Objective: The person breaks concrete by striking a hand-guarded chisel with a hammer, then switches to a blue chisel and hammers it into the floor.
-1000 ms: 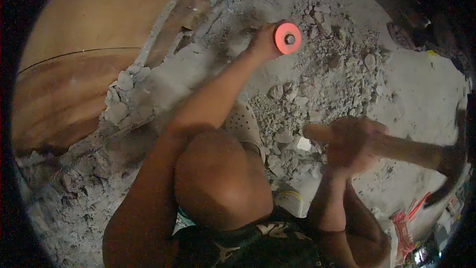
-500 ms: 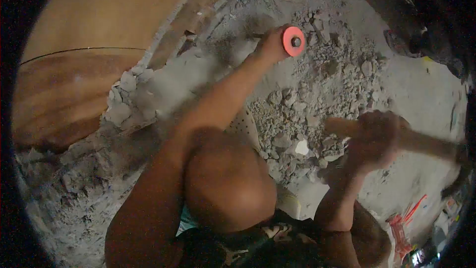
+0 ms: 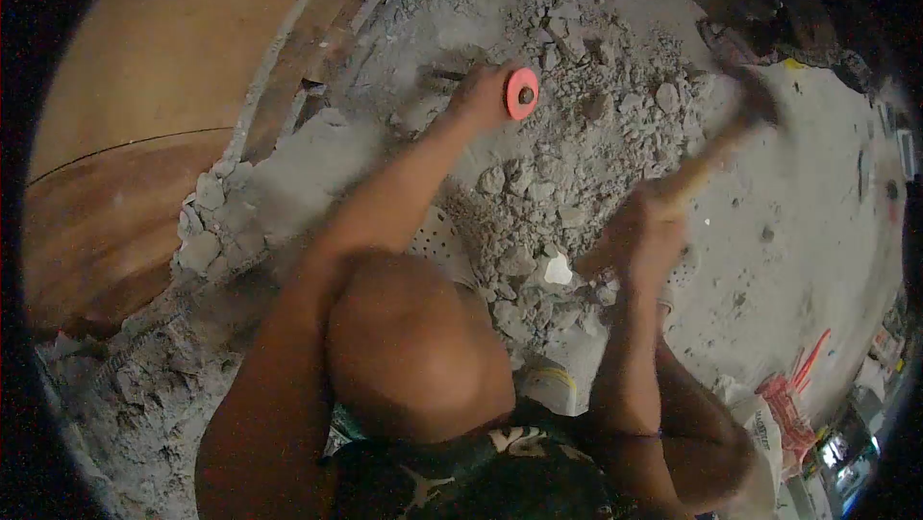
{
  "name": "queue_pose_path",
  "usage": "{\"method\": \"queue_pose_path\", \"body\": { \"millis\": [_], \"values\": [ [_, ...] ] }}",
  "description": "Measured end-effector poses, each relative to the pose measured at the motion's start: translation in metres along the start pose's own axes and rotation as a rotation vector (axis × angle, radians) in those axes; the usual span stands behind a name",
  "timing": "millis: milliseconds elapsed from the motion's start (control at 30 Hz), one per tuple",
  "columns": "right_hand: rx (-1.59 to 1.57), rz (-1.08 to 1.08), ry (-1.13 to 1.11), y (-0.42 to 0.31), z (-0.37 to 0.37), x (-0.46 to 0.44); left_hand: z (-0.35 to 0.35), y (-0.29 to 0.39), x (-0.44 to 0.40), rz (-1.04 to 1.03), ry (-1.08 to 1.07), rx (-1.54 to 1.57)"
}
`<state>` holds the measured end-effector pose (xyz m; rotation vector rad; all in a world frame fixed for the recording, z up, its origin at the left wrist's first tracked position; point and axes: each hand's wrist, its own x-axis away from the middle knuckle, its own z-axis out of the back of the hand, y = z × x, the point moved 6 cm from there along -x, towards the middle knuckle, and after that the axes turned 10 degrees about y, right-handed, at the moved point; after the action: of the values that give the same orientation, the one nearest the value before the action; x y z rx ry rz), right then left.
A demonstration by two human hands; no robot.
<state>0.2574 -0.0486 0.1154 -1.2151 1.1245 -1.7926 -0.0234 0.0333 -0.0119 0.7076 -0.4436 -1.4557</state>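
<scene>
While a chisel (image 3: 525,95) juts from the left hand (image 3: 478,99), its round pink guard (image 3: 516,111) and struck end face the camera, and its dark shaft runs away toward the upper left. The fingers are wrapped around it just behind the guard, probably so that the disc shields them. Whether the tip touches the ground cannot be told. The right hand (image 3: 649,222), blurred, is clamped on the wooden handle of a hammer (image 3: 707,160), toward its lower end, likely for reach and weight; the hammer's head is at the upper right, well apart from the chisel. Grey rubble (image 3: 577,160) lies beneath and between the hands. The left arm passes beside a bent knee (image 3: 413,347), which perhaps steadies it, and a pale clog (image 3: 444,246) with holes shows below the forearm. To the left, a brown panel (image 3: 144,59) ends in a ragged edge, hemming in that side. To the right, smoother grey floor (image 3: 808,184) gives the hammer more room, bounded by dark clutter (image 3: 836,59) above and a red bundle (image 3: 788,414) below.
</scene>
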Motion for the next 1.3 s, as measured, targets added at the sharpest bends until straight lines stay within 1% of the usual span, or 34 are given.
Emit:
{"method": "queue_pose_path", "body": {
  "millis": [33,67,100,133,167,233,267,300,333,367,433,467,500,567,633,700,733,800,833,867,900,933,1000,1033,1100,1167,1200,1233,1300],
  "values": [
    [-0.097,0.197,0.034,-0.028,0.015,-0.002,0.003,0.000,0.001,-0.048,0.049,-0.053],
    [-0.299,0.319,0.043,-0.058,0.019,0.000,0.003,-0.004,-0.002,-0.044,0.043,-0.057],
    [-0.476,0.326,0.059,-0.076,0.026,-0.002,0.006,-0.010,-0.008,-0.022,0.081,0.005],
    [-0.847,0.229,-0.190,-0.081,0.020,-0.002,0.011,-0.014,-0.012,0.002,0.119,0.065],
    [-1.212,0.116,-0.446,-0.086,0.013,0.000,0.012,-0.017,-0.013,0.007,0.119,0.057],
    [-0.788,0.094,0.180,-0.051,-0.018,0.026,0.020,-0.013,-0.016,-0.092,0.190,-0.106],
    [-0.346,0.280,0.011,0.017,-0.042,0.023,0.015,-0.019,-0.016,-0.091,0.192,-0.107],
    [0.028,0.178,-0.140,0.037,-0.063,0.030,0.006,-0.029,-0.012,-0.062,0.209,-0.025],
    [0.421,0.146,-0.338,0.058,-0.084,0.040,0.003,-0.027,-0.016,-0.045,0.224,0.060],
    [0.359,0.184,-0.339,0.064,-0.083,0.037,0.002,-0.024,-0.015,-0.066,0.223,0.063],
    [0.298,0.229,-0.338,0.069,-0.077,0.024,-0.001,-0.016,0.004,-0.085,0.032,-0.070],
    [0.237,0.115,-0.319,0.072,-0.060,0.019,0.000,-0.016,0.010,-0.083,0.123,-0.072],
    [0.177,0.006,-0.301,0.070,-0.044,0.014,0.000,-0.013,0.010,-0.077,0.114,-0.062],
    [0.111,-0.043,-0.142,0.020,-0.022,0.002,0.020,-0.010,-0.004,-0.031,0.110,0.041],
    [-0.121,0.178,-0.037,-0.047,-0.001,0.000,0.027,-0.014,-0.007,0.002,0.125,0.014],
    [-0.738,0.153,-0.026,-0.085,0.010,0.007,0.038,-0.003,-0.014,-0.037,0.222,-0.006],
    [-0.736,0.151,-0.024,-0.089,0.006,0.011,0.034,-0.008,-0.016,-0.036,0.220,-0.005],
    [-0.815,0.419,-0.014,-0.105,0.002,0.027,0.023,-0.017,-0.019,-0.024,0.169,0.067],
    [-0.553,0.426,0.016,-0.071,-0.015,0.029,0.023,-0.018,-0.017,-0.023,0.167,0.068],
    [-0.013,0.433,-0.044,-0.007,-0.041,0.028,0.029,-0.017,-0.014,-0.057,0.218,0.063],
    [0.405,0.411,-0.236,0.051,-0.070,0.031,0.030,-0.010,-0.012,-0.095,0.262,0.066],
    [0.459,0.240,-0.384,0.095,-0.088,0.035,0.026,-0.007,-0.014,-0.123,0.252,0.082],
    [0.297,0.025,-0.341,0.116,-0.081,0.033,0.023,-0.012,-0.018,-0.112,0.157,0.025],
    [0.299,0.026,-0.341,0.104,-0.077,0.030,0.026,-0.007,-0.017,-0.112,0.157,0.026],
    [0.277,-0.014,-0.207,0.074,-0.041,0.016,0.018,-0.005,-0.006,0.028,0.055,-0.011],
    [0.255,0.148,0.018,0.010,-0.008,0.001,0.007,-0.020,-0.009,0.038,0.055,-0.029],
    [0.178,0.284,0.061,-0.002,0.012,-0.015,0.006,-0.028,-0.010,0.049,0.055,-0.046],
    [-0.025,0.255,0.003,-0.047,0.020,-0.008,0.007,-0.031,-0.010,0.061,0.053,-0.052],
    [-0.775,0.348,-0.027,-0.088,0.035,-0.014,0.019,-0.022,-0.018,-0.061,0.202,-0.033]
  ]
}}
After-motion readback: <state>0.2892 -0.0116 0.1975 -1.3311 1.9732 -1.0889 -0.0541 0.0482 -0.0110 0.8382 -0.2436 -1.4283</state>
